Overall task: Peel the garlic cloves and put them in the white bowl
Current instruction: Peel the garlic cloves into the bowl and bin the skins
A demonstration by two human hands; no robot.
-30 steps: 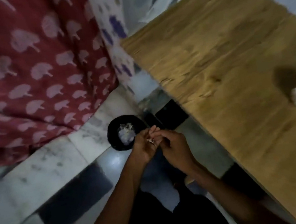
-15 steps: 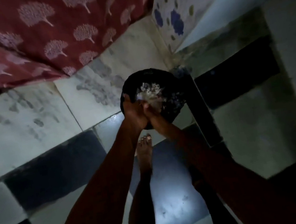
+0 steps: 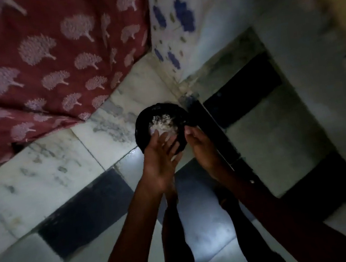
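Observation:
A round black bin (image 3: pixel 143 133) stands on the floor with a heap of pale garlic skins (image 3: pixel 161 123) inside. My left hand (image 3: pixel 160 157) hovers over the bin's near rim, fingers straight and spread, with nothing gripped. My right hand (image 3: pixel 202 146) is just to its right, beside the rim, palm turned inward and fingers relaxed; I see nothing held in it. A small pale scrap (image 3: pixel 174 158) shows between the two hands. No garlic clove and no white bowl are in view.
The floor is white marble (image 3: pixel 45 172) with dark tiles (image 3: pixel 85 209). A red patterned cloth (image 3: pixel 33 62) hangs at the upper left, a white flowered cloth (image 3: pixel 176 22) behind the bin. A blurred wooden table edge (image 3: pixel 341 4) fills the top right. My foot is under my left arm.
The hands, pressed together over the bin half a second ago, have come apart and opened their fingers. A second ago they were pinching something small beside the table.

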